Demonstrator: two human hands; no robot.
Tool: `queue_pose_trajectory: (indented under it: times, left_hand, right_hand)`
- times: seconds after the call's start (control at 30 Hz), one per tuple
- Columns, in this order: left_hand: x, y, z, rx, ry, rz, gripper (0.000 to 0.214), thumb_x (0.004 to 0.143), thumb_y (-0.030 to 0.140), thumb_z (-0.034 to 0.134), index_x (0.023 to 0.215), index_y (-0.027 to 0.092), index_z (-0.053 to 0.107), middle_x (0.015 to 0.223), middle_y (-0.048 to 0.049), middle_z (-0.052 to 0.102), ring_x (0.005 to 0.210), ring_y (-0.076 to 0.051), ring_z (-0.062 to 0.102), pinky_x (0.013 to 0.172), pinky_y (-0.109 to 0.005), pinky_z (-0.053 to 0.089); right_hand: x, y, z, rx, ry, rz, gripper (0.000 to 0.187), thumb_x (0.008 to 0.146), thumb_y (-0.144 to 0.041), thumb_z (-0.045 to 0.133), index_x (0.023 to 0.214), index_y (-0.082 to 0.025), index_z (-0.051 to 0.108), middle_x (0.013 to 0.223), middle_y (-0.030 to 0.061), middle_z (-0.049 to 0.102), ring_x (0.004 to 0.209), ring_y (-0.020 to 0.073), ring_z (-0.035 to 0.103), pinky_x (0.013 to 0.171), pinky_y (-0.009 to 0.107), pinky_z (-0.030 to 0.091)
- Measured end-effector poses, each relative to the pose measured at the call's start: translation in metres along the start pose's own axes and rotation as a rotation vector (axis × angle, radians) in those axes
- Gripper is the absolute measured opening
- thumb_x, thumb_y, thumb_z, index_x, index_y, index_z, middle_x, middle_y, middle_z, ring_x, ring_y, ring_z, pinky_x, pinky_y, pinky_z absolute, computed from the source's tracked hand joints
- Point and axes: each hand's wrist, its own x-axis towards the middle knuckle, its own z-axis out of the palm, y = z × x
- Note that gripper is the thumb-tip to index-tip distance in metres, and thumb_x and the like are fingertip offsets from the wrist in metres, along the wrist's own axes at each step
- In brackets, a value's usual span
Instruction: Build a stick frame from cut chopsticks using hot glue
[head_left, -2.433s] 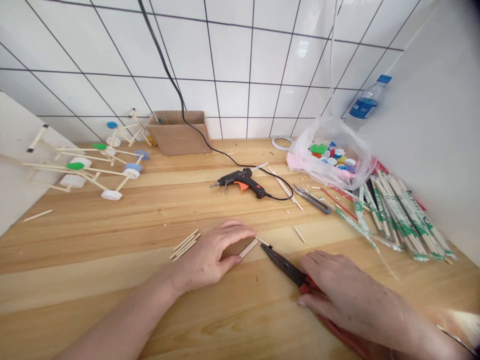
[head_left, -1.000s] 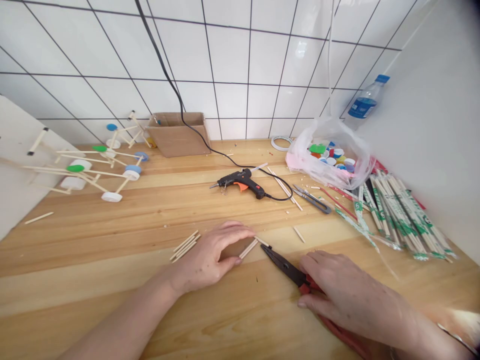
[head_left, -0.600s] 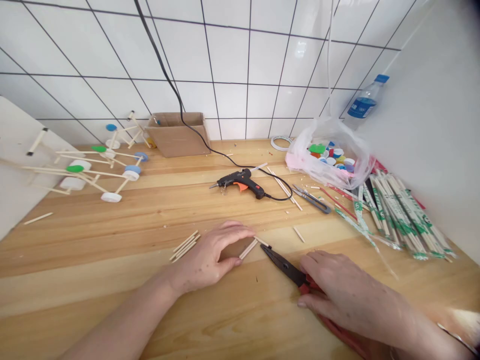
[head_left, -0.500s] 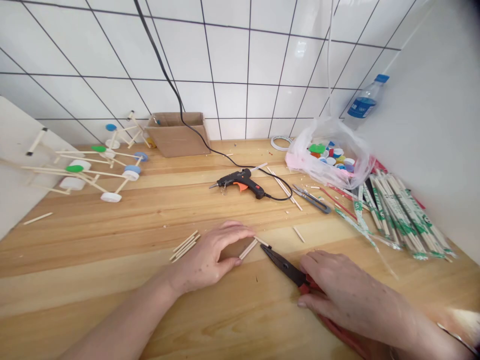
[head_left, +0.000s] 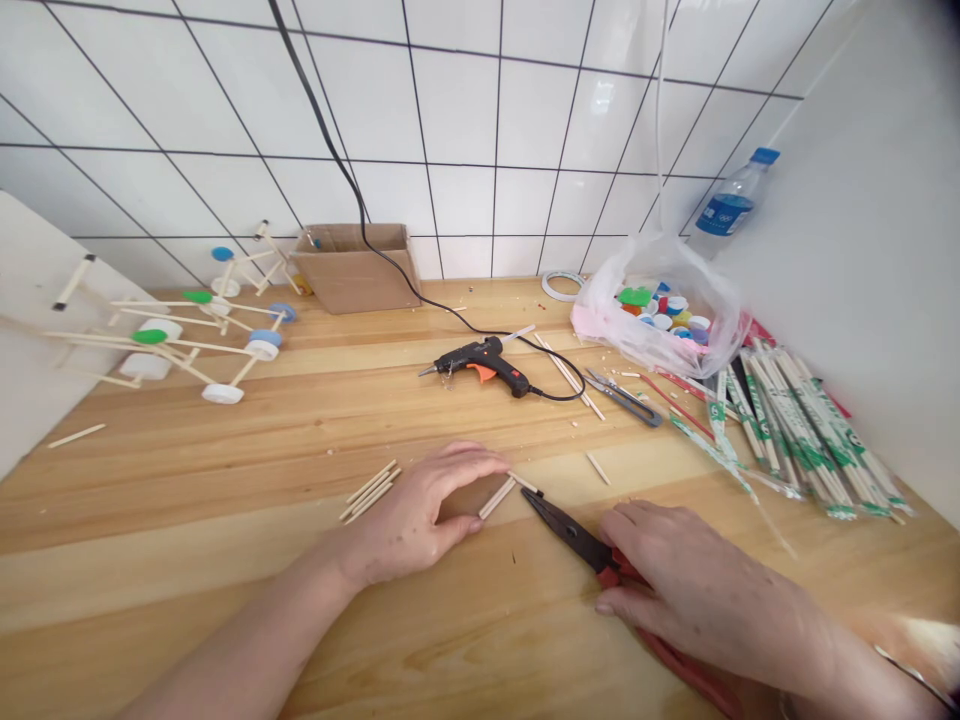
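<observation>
Right hand (head_left: 690,585) closed around pliers (head_left: 574,535), tips at dark end of a short stick (head_left: 525,484) on desk (head_left: 450,640). Left hand (head_left: 431,510) spread, thumb and forefinger apart, bracketing near end of that stick and pair of sticks (head_left: 497,497). Stick pile (head_left: 373,490) just left of it. Glue gun (head_left: 480,360) mid-desk. Bag (head_left: 596,325) back right, cardboard box (head_left: 360,280) back left by tiled wall (head_left: 461,110).

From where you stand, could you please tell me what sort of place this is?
Probably a small craft workspace: a glue gun lies on the wooden table, with a bag of coloured caps and stick frames fitted with caps around it.
</observation>
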Motion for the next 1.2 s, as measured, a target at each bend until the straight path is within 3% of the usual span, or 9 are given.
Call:
queue_pose_trajectory:
  times: [1.2]
  left_hand:
    - [-0.0009, -0.0013, 0.0004, -0.009, 0.01, -0.002, 0.048, 0.08, 0.009, 0.055, 0.125, 0.026, 0.053, 0.128, -0.004, 0.057, 0.124, -0.022, 0.044, 0.106, -0.045, 0.036]
  right_hand:
    - [0.0008, 0.002, 0.0023, -0.008, 0.021, -0.011, 0.017, 0.077, -0.033, 0.066, 0.08, -0.019, 0.057, 0.085, 0.0037, 0.064, 0.079, 0.0239, 0.059, 0.069, 0.034, 0.04]
